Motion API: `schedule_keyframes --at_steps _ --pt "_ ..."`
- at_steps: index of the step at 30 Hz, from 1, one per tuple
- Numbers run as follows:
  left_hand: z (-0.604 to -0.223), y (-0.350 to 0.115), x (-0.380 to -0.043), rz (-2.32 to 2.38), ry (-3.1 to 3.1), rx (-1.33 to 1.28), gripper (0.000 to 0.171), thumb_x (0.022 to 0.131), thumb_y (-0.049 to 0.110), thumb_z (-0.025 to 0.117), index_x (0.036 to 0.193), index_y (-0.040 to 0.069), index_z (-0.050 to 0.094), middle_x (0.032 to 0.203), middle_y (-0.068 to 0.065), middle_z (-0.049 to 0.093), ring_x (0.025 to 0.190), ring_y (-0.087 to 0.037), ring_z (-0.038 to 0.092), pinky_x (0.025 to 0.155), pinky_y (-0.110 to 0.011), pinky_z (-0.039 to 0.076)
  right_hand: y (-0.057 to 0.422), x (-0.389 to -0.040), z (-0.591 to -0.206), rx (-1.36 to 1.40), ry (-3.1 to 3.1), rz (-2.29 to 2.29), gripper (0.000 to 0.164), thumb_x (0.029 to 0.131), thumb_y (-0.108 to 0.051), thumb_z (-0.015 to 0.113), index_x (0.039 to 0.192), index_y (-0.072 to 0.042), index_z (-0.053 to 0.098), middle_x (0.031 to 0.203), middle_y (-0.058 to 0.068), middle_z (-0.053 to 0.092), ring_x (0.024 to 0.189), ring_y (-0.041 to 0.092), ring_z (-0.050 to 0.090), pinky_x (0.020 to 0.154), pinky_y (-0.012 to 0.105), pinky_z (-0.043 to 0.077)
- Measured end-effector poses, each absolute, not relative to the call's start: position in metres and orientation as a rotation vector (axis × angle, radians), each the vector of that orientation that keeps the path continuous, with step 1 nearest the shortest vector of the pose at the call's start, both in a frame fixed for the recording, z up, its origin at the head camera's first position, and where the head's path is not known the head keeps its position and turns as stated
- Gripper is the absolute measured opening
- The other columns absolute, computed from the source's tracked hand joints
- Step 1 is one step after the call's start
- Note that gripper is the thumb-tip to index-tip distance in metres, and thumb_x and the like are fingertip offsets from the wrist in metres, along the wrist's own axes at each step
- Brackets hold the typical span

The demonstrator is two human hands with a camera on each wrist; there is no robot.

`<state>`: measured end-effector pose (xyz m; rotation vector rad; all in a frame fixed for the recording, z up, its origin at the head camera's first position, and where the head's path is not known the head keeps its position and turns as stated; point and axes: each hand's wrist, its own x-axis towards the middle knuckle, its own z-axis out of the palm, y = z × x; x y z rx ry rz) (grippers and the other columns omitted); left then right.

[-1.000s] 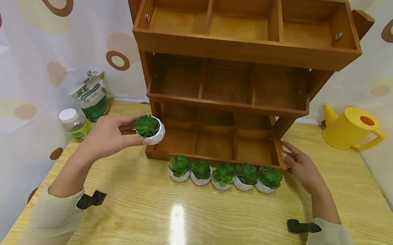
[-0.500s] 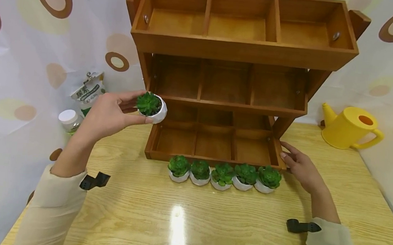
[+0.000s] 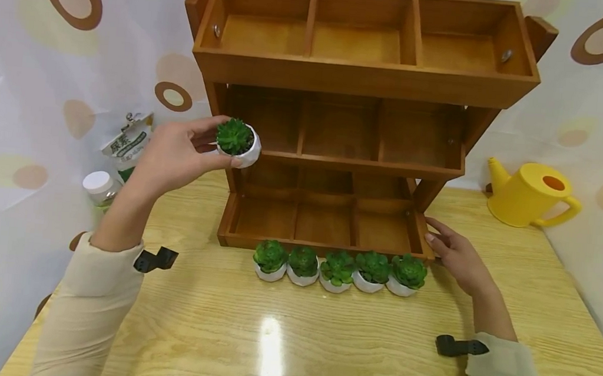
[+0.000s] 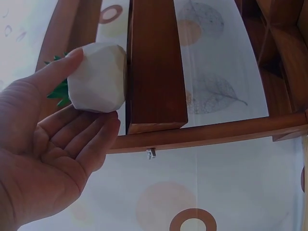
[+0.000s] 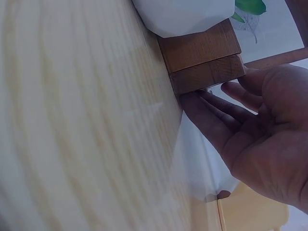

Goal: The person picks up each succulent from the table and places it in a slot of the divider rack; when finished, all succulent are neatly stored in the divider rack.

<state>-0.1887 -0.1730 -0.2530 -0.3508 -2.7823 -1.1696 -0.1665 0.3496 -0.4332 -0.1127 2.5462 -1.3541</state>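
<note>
My left hand (image 3: 173, 157) pinches a small potted succulent (image 3: 235, 137), its white faceted pot between thumb and fingers. In the left wrist view the pot (image 4: 98, 79) is beside the shelf's wooden board (image 4: 156, 67); whether they touch I cannot tell. Behind it stands a three-tier wooden plant shelf (image 3: 363, 79) with divided compartments. At the bottom tier's right end, my right hand (image 3: 458, 256) grips the corner, thumb at the upper edge and fingers at the outer side. Several potted succulents (image 3: 337, 269) line up before the bottom tier; one white pot (image 5: 185, 17) shows in the right wrist view.
A yellow watering can (image 3: 529, 194) stands at the right back of the wooden table (image 3: 353, 345). On the left, a white-capped jar (image 3: 101, 186) and a clipped bag (image 3: 128, 142) stand partly behind my left arm. Patterned sheeting covers the walls.
The left hand has lifted the potted succulent from bottom-tier height to about the middle tier's front edge. My right hand keeps its place on the shelf corner; the view has shifted slightly.
</note>
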Motion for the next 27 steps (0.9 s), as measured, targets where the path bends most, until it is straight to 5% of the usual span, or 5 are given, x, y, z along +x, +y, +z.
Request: schedule_keyframes --at_steps 19,27 --pt "-0.253 -0.157 -0.220 -0.960 -2.679 -0.388 0.062 0.085 0.044 0.079 0.140 0.020 0.063 0.119 -0.011 0.075 0.106 -0.027 0.072 0.088 -0.043 0.054 0.351 -0.165 -0.434 -0.061 2.557 -1.347 0.062 0.110 -0.042 0.036 0.164 -0.018 0.017 0.158 0.028 0.038 0.138 0.044 0.048 0.105 0.054 0.050" --pt "-0.255 -0.149 -0.224 -0.865 -2.697 -0.417 0.060 0.089 0.045 0.076 0.139 0.015 0.063 0.109 -0.014 0.074 0.094 -0.027 0.064 0.078 -0.040 0.049 0.350 -0.164 -0.435 -0.060 2.553 -1.365 0.061 0.111 -0.040 0.036 0.164 -0.017 0.018 0.159 0.029 0.036 0.139 0.045 0.047 0.105 0.055 0.049"
